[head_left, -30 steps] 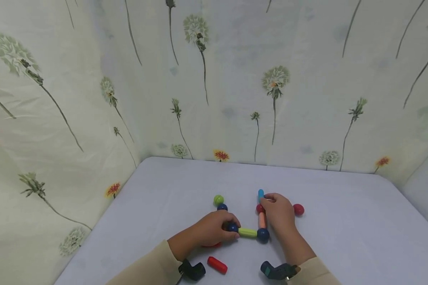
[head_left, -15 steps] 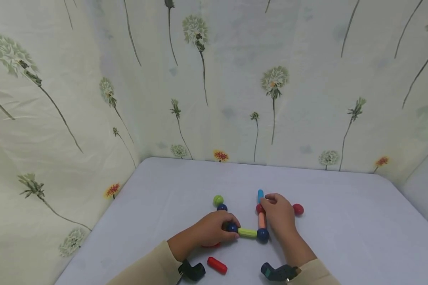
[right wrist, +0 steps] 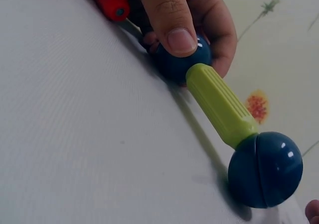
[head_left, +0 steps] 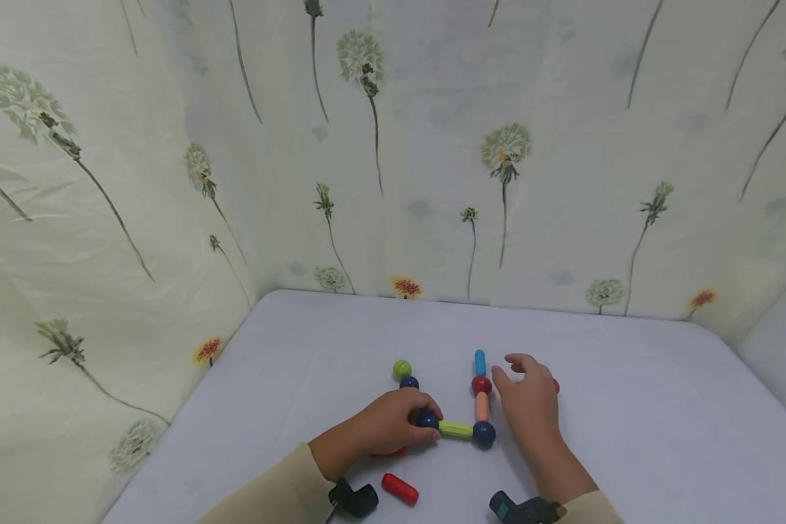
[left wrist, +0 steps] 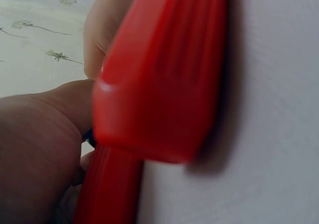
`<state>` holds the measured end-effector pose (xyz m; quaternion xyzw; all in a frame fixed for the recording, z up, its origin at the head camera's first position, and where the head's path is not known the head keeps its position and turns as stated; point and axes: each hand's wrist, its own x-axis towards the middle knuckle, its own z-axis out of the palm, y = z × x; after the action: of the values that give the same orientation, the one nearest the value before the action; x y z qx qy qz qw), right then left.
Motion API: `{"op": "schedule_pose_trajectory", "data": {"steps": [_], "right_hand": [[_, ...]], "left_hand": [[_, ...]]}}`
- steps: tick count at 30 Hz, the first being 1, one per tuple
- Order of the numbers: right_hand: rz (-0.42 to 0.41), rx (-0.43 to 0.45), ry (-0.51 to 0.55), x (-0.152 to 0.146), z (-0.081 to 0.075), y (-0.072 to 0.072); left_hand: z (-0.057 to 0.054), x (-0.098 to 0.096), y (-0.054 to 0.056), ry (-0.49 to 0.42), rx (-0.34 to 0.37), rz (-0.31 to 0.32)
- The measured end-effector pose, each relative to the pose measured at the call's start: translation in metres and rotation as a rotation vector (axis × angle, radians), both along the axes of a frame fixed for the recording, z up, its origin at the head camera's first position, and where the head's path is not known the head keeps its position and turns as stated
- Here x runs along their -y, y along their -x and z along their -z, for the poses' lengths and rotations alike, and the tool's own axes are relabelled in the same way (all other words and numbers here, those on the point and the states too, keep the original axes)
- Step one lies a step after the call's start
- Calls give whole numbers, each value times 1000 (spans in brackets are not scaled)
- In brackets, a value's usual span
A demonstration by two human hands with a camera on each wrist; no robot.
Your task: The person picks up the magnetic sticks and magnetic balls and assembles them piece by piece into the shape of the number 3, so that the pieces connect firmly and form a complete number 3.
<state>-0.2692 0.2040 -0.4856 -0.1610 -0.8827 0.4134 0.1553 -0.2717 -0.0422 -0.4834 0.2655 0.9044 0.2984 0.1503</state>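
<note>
My left hand [head_left: 383, 422] grips a dark blue ball [head_left: 429, 420] between thumb and fingers; the right wrist view shows the thumb on that ball [right wrist: 182, 59]. From it a yellow-green ribbed rod [head_left: 455, 429] leads to a second dark blue ball [head_left: 484, 434]. An orange rod [head_left: 482, 407] runs from there to a red ball [head_left: 481, 385], and a light blue rod [head_left: 480, 362] extends beyond that. Just right of this chain my right hand [head_left: 530, 400] holds nothing, its thumb and forefinger apart. Behind the left hand, another blue ball [head_left: 409, 382] meets a green ball [head_left: 402, 370].
A loose red rod [head_left: 399, 489] lies near the front of the white table [head_left: 629, 407]. Another red rod [head_left: 393, 452] is partly hidden under the left hand. A red ball [head_left: 556, 386] shows behind the right hand. Patterned cloth [head_left: 426, 145] hangs behind the table.
My right hand has let go of the light blue rod and moved right, uncovering the red ball below it. The loose red ball is now mostly covered. The left hand stays in place.
</note>
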Motion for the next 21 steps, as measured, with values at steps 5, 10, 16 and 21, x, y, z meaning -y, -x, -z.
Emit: {"op": "schedule_pose_trajectory", "data": {"steps": [5,10,16,21], "right_hand": [[79,-41,-15,-8,-1,-6],[161,-47,-2,-21,-1,-7],[192,15,61,-44,-1,-6],[177,88,96,-55,2,-5]], "left_hand": [[1,-2,1,5,3,-5],[0,-2,1,0,21,-11],[0,-2,0,2,20,-3],[1,-1,1,8,17,-10]]}}
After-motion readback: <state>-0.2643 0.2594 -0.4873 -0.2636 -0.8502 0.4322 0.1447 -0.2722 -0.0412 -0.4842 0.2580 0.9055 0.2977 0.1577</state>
